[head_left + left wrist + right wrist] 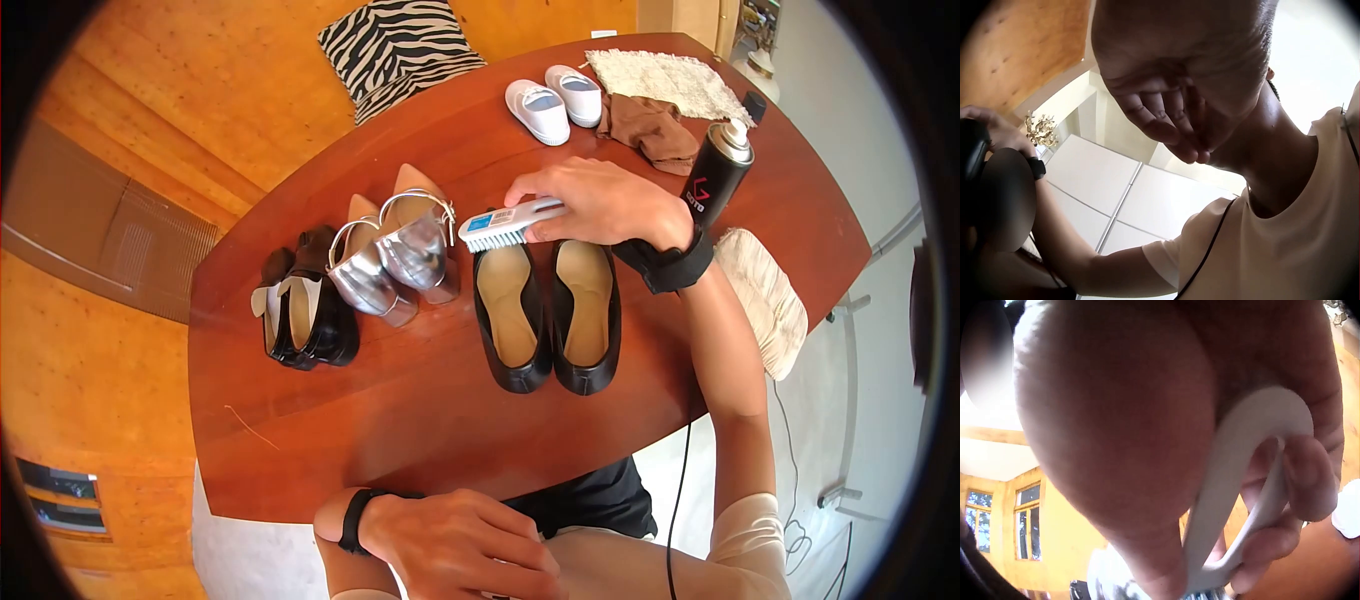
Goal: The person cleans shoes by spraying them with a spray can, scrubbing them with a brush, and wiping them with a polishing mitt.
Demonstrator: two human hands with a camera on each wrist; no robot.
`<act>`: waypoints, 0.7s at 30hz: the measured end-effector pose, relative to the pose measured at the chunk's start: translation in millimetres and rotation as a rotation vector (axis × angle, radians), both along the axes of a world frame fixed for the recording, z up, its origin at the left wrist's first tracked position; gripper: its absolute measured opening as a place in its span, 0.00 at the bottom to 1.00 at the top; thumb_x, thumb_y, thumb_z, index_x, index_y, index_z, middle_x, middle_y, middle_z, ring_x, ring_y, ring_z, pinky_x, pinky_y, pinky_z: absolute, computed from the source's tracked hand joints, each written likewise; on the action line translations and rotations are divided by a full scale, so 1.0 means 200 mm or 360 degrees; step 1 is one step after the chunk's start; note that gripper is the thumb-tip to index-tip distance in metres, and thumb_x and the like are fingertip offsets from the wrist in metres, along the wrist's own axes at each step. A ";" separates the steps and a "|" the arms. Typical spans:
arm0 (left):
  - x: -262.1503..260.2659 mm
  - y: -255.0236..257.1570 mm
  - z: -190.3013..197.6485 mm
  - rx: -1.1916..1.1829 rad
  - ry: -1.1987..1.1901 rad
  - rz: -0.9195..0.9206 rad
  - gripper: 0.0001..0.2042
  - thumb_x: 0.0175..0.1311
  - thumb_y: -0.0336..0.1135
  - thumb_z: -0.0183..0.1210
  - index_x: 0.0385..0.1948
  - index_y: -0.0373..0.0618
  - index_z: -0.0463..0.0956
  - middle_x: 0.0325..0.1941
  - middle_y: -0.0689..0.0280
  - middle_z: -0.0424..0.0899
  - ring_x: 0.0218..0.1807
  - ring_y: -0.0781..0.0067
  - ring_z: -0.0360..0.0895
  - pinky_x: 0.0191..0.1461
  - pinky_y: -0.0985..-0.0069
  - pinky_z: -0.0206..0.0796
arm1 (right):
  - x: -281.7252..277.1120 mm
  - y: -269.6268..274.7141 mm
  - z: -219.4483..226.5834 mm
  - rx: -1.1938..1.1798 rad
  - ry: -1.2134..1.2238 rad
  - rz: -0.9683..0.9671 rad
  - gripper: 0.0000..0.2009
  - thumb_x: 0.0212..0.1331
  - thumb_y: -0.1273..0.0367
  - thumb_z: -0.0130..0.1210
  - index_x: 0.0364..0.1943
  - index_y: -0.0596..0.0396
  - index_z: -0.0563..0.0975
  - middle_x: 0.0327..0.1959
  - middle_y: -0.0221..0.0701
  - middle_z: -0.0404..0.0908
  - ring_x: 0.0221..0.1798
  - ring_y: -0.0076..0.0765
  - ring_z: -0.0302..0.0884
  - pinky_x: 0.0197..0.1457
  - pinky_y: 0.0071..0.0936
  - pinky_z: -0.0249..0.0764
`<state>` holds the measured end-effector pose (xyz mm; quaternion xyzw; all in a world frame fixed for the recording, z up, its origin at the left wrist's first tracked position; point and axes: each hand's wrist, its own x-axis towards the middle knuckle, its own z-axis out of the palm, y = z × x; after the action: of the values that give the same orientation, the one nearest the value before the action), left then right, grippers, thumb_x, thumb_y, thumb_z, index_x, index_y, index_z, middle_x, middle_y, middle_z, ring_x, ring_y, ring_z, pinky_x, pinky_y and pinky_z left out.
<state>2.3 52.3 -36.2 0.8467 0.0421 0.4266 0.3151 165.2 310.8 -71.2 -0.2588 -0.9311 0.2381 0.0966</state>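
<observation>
In the head view my right hand [600,205] grips a white scrub brush [505,222] by its looped handle, its pale bristles facing down. The brush overlaps the far end of a pair of black pumps [520,378], which stand side by side on the table. The right wrist view shows fingers curled through the handle loop [1235,456]. My left hand [460,545] hovers near my lap at the table's front edge, its fingers loosely bent with nothing in them. In the left wrist view its fingers [1169,122] hang loosely curled.
Left of the pumps stand silver heeled shoes [415,255] and black shoes [335,335] with pale lining. Small white shoes [540,112], a brown cloth [650,130] and a cream cloth [665,80] lie at the back. A black spray can [715,175] stands near my right wrist.
</observation>
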 end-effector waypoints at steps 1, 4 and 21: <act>0.00 -0.01 -0.02 0.0014 -0.0048 0.0030 0.05 0.65 0.28 0.63 0.37 0.41 0.87 0.37 0.60 0.88 0.34 0.66 0.86 0.32 0.76 0.75 | 0.00 0.00 -0.01 0.0040 0.0001 0.0009 0.18 0.64 0.60 0.64 0.54 0.50 0.80 0.45 0.38 0.86 0.53 0.49 0.80 0.56 0.44 0.74; 0.02 -0.04 -0.04 0.0028 -0.0081 0.0072 0.05 0.64 0.29 0.65 0.37 0.42 0.87 0.38 0.61 0.88 0.35 0.66 0.86 0.33 0.75 0.76 | -0.01 0.00 -0.02 0.0135 0.0023 0.0012 0.18 0.65 0.58 0.63 0.54 0.51 0.81 0.45 0.39 0.86 0.54 0.51 0.80 0.55 0.46 0.75; -0.03 -0.04 0.02 -0.0049 0.0007 0.0000 0.05 0.65 0.31 0.65 0.37 0.42 0.87 0.38 0.59 0.88 0.34 0.65 0.85 0.33 0.74 0.76 | 0.15 0.06 0.10 -0.0074 -0.0195 -0.0100 0.20 0.67 0.59 0.63 0.55 0.59 0.81 0.47 0.42 0.86 0.52 0.48 0.82 0.57 0.38 0.74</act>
<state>-3.6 45.1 -32.0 0.8427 0.0493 0.4240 0.3281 195.0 322.4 -50.7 -0.3042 -0.9209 0.2403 0.0407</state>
